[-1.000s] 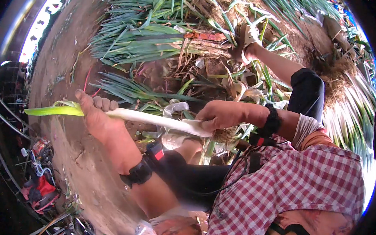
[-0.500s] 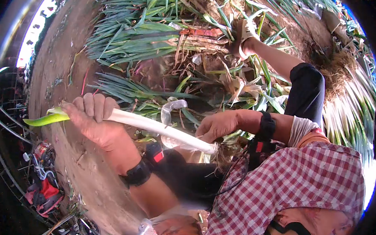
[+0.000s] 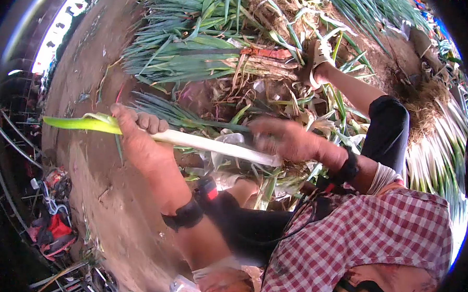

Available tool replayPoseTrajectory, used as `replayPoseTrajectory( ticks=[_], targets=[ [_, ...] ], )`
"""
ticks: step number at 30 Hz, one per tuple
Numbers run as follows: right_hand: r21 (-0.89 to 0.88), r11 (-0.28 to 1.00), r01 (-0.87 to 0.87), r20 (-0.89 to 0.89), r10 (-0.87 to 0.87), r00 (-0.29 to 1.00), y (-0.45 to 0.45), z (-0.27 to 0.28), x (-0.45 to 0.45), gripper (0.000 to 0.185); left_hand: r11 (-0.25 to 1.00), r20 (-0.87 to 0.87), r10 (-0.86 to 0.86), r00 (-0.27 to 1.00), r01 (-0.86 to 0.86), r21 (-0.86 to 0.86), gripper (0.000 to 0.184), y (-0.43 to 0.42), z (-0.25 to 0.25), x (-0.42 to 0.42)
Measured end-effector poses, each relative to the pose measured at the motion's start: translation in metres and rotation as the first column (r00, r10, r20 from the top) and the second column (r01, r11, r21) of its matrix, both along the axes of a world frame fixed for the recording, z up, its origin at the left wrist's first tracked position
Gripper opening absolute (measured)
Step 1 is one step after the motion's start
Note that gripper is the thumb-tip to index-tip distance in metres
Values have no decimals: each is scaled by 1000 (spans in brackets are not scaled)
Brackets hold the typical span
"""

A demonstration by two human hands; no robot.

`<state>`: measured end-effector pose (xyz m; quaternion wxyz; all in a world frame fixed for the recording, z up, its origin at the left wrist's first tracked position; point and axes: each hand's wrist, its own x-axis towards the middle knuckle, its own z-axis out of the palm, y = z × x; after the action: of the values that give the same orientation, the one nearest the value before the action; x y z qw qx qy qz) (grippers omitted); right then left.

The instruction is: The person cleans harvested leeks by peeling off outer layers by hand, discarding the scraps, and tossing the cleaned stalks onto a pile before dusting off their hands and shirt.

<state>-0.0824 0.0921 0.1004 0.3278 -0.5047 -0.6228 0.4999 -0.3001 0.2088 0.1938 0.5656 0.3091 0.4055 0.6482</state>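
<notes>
My left hand (image 3: 146, 137) is closed around a long green onion (image 3: 213, 146), with its bright green top sticking out past the fist to the left. The bare white stem slants down to the right, and its root end sits just below my right hand. My right hand (image 3: 284, 139) is smeared by motion above that end. Its fingers are too blurred to show whether they hold anything. Behind the stem lies a crumpled piece of clear plastic (image 3: 231, 139).
Bundled green onions (image 3: 183, 55) lie on the soil ahead, one tied with a red band (image 3: 267, 53). Peeled white-stemmed onions (image 3: 437, 147) are stacked at the right. My shod foot (image 3: 319, 61) rests among loose leaves. A red and black bundle (image 3: 58, 229) sits at lower left.
My left hand has raised the onion a little, to a flatter angle. My right hand has moved up and is now blurred above the root end. The view has shifted slightly.
</notes>
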Motion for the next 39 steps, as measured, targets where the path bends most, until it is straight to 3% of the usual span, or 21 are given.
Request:
replayPoseTrajectory(
  ticks=[1, 2, 4, 5, 7, 10, 12, 14, 16, 17, 19, 21, 23, 24, 27, 29, 32, 33, 34, 36, 39],
  targets=[
    [182, 978, -107, 100, 89, 991, -8, 7, -10, 39, 1000, 2, -5, 1000, 5, 4, 37, -1, 1, 2],
    [186, 977, -102, 100, 85, 991, -16, 9, -14, 39, 1000, 29, 25, 999, -25, 8, 37, -2, 3, 3],
    [-36, 979, -200, 122, 203, 972, -27, 10, -21, 27, 998, 49, 59, 997, -60, 19, 36, -1, 5, 3],
    [-30, 978, -207, 119, 209, 971, -30, 7, -25, 27, 1000, 88, 7, 996, -9, 18, 34, -1, 3, 1],
    [117, 989, -89, 158, 70, 985, -34, 0, -32, 21, 992, 151, -111, 982, 100, 76, 30, 0, -4, -5],
    [177, 983, -48, 119, 27, 993, -22, 15, -36, 19, 986, 100, -150, 984, 141, 89, 26, -6, -25, 9],
    [248, 966, 75, 144, -113, 983, -5, 33, -43, 21, 890, 246, -438, 865, 456, -19, 16, -28, -54, 45],
    [241, 970, 31, 210, -83, 974, 12, 32, -38, 32, 938, 129, -263, 956, 284, -199, 13, -46, -50, 80],
    [183, 979, 88, 295, -140, 945, 8, 30, -33, 30, 941, -32, -243, 969, 228, -250, 13, -47, -57, 88],
    [192, 977, 94, 303, -150, 941, 8, 29, -28, 30, 925, -86, -324, 942, 296, -237, 14, -47, -64, 84],
    [241, 968, 66, 506, -183, 843, 6, 23, -18, 25, 871, -191, -442, 876, 368, -326, 21, -44, -75, 77],
    [285, 954, 90, 517, -232, 824, 5, 11, -14, 23, 831, -209, -526, 825, 445, -333, 26, -45, -78, 76],
    [328, 937, 119, 514, -282, 810, 6, 10, -13, 22, 868, -653, -489, 579, 397, -298, 39, -52, -76, 77],
    [318, 937, 143, 520, -299, 800, 7, 11, -11, 22, 852, -810, -489, 324, 379, -362, 48, -53, -90, 75],
    [335, 927, 168, 522, -332, 786, 7, 6, -10, 22, 846, -874, -439, 207, 422, -325, 48, -57, -72, 76],
    [358, 916, 182, 513, -356, 781, 6, 4, -5, 23, 900, -972, -209, 106, 410, -149, 46, -49, -71, 68],
    [356, 912, 204, 537, -378, 754, 1, 6, 0, 24, 984, -813, -174, 556, 134, -120, 28, -29, -66, 50],
    [373, 904, 209, 522, -391, 758, -2, 4, 2, 24, 989, -603, -144, 785, 98, -109, 25, -27, -53, 48],
    [393, 895, 210, 506, -401, 763, -5, 1, 0, 24, 992, -539, -55, 841, -15, -124, 29, -20, -50, 40],
    [410, 888, 208, 510, -412, 755, -11, -6, -3, 23, 989, -482, -44, 875, -31, -147, 31, -11, -39, 26],
    [456, 877, 151, 496, -391, 775, -20, -9, -10, 22, 984, -549, 19, 835, -112, -137, 30, -13, -26, 22]
  ],
)
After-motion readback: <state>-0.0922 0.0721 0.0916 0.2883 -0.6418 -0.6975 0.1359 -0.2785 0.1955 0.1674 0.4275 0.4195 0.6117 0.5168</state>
